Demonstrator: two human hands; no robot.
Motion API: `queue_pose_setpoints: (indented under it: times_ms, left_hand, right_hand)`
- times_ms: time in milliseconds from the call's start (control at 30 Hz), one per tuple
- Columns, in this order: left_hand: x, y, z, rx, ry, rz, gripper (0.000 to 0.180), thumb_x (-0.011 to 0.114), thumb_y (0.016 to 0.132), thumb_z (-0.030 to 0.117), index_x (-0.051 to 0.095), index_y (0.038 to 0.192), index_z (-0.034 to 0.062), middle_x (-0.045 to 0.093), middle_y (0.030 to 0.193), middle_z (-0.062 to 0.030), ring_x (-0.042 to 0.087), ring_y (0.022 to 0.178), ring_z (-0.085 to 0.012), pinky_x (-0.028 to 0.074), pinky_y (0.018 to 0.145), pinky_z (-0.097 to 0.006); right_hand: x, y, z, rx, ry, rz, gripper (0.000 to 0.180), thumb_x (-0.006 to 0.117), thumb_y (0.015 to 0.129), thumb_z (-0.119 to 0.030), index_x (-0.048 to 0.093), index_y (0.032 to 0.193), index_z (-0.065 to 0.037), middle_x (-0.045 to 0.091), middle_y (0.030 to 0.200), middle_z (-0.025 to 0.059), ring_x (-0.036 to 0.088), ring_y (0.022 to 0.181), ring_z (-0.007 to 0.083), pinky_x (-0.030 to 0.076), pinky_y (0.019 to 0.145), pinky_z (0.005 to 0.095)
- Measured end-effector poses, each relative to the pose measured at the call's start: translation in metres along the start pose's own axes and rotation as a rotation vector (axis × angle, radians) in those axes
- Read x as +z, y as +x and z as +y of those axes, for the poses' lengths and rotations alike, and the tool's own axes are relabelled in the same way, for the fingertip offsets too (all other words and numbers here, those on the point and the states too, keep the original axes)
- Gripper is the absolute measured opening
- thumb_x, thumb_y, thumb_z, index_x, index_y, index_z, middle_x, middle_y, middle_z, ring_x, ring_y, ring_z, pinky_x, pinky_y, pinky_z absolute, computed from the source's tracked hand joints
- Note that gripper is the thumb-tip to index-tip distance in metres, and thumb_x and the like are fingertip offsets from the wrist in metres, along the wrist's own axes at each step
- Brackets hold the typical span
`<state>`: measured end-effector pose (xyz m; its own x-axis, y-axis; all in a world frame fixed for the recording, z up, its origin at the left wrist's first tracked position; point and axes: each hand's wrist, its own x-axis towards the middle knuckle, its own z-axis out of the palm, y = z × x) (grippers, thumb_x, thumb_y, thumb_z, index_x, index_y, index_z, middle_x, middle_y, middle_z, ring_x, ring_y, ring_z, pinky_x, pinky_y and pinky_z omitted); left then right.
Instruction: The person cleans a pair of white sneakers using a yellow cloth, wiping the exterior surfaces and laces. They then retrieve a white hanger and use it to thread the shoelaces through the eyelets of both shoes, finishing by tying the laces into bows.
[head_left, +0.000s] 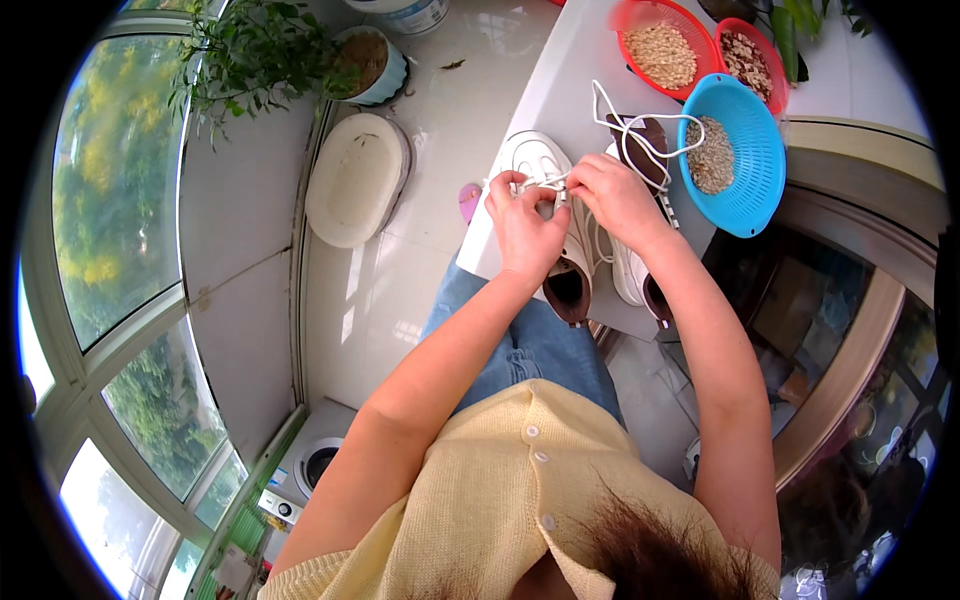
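A white sneaker (534, 152) lies on the white ledge, toe pointing away from me and its brown-lined opening toward me. My left hand (528, 228) is closed over its eyelets, thumb and fingers pinching the white shoelace at the front lacing. Just to the right, my right hand (618, 198) pinches the same lace near the eyelets, fingertips close to the left ones. A second white sneaker (628, 272) stands beside it, partly hidden under my right hand and forearm. A loose white shoelace (628, 122) loops over its brown tongue (645, 146) and reaches the blue basket's rim.
A blue basket (760, 170) of pale grains, a red basket (696, 40) of tan pieces and a smaller red basket (774, 62) of dark red pieces stand at the ledge's far right. On the floor at left are an oval basin (350, 190) and a potted plant (388, 80).
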<state>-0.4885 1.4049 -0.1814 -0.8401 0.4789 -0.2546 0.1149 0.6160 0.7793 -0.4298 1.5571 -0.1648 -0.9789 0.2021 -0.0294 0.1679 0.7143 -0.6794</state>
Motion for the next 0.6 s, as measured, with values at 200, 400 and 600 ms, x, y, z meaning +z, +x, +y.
queue_pose_setpoints:
  times_ms: [200, 400, 600]
  left_hand:
    - [-0.001, -0.001, 0.002, -0.002, -0.014, 0.004, 0.019, 0.074, 0.072, 0.013, 0.071, 0.088, 0.0036, 0.041, 0.127, -0.0147, 0.037, 0.12, -0.0381, 0.037, 0.102, -0.044]
    - [0.0, -0.001, -0.003, -0.005, -0.045, -0.024, 0.02, 0.075, 0.072, 0.015, 0.072, 0.091, 0.0068, 0.038, 0.13, -0.0133, 0.033, 0.122, -0.038, 0.036, 0.103, -0.046]
    - [0.001, 0.001, -0.009, -0.008, -0.031, -0.051, 0.023, 0.076, 0.071, 0.017, 0.073, 0.092, 0.0077, 0.037, 0.131, -0.0135, 0.032, 0.124, -0.038, 0.036, 0.103, -0.047]
  right_hand:
    - [-0.009, 0.008, 0.007, -0.08, 0.065, -0.072, 0.005, 0.066, 0.082, -0.008, 0.064, 0.086, -0.005, 0.059, 0.088, 0.0083, 0.061, 0.09, 0.0298, 0.051, 0.075, 0.0404]
    - [-0.015, 0.019, 0.013, -0.13, 0.021, -0.218, 0.005, 0.067, 0.082, -0.008, 0.065, 0.087, -0.007, 0.06, 0.09, 0.0075, 0.061, 0.088, 0.0295, 0.051, 0.073, 0.0394]
    - [-0.013, 0.019, 0.009, -0.14, 0.009, -0.286, 0.012, 0.06, 0.081, -0.001, 0.064, 0.092, -0.005, 0.061, 0.094, 0.0089, 0.062, 0.09, 0.0304, 0.052, 0.075, 0.0401]
